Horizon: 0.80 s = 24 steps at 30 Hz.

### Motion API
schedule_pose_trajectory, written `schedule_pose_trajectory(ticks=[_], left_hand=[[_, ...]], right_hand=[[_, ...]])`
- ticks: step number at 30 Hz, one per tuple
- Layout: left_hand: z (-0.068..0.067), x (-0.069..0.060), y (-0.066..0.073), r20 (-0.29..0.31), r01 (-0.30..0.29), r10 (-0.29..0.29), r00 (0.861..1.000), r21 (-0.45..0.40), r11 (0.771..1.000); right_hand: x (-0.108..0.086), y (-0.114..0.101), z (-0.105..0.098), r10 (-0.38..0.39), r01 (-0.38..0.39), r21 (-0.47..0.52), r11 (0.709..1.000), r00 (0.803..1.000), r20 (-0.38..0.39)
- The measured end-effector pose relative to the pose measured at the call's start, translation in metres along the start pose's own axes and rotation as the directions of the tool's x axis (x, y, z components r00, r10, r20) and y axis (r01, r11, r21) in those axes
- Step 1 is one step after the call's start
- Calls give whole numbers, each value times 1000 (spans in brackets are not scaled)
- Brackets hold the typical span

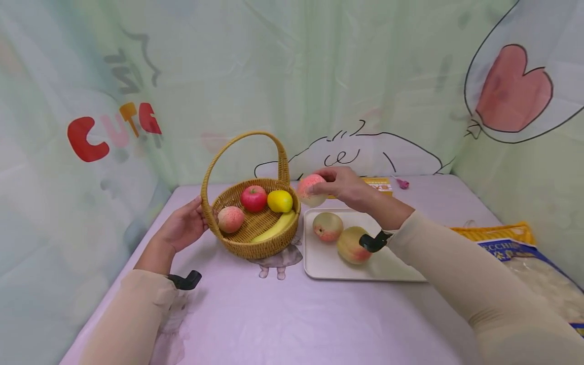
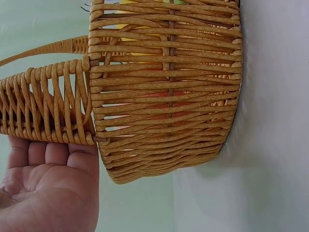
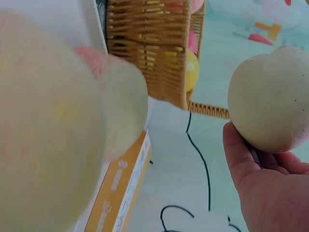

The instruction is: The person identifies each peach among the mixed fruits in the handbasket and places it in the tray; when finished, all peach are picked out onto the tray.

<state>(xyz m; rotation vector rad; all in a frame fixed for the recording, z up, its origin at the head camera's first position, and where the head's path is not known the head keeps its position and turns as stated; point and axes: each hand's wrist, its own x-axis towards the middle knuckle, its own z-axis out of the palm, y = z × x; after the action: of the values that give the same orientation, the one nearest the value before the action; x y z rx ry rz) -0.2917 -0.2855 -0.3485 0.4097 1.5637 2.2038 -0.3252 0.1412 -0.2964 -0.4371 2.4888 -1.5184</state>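
Pale lilac bench, wicker basket, white tray beside it, orange box behind, small pink object, printed bag at right

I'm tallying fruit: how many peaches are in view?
4: one peach in the basket, another peach in the right hand, a farther peach and a nearer peach on the tray. The right sleeve covers some tray; others may be hidden.
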Motion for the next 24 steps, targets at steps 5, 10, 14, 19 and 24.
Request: schedule_pose_trajectory(ticks=[5,10,14,19,24], left_hand=[[1,-1,1,28,-2,3,1000,-3,1000],[2,-2,2,19,-3,3,1000,17,1000],[2,-3,2,2,-1,1,1000,27,1000],[2,-4,2,-14,11,-11,1000,25,1000],[4,-3,3,0,7,-7,1000,22,1000]], right_hand=[[-6,9,-13,26,-26,-4,1000,999,-27],[-12,21,-23,54,-56,-32,998,997,-47],[-16,34,-31,89,-93,-67,993,994,-60],[-21,50,-39,93,-100,-94,990,993,-77],[-22,68,-46,88,-104,-155,982,991,-103]])
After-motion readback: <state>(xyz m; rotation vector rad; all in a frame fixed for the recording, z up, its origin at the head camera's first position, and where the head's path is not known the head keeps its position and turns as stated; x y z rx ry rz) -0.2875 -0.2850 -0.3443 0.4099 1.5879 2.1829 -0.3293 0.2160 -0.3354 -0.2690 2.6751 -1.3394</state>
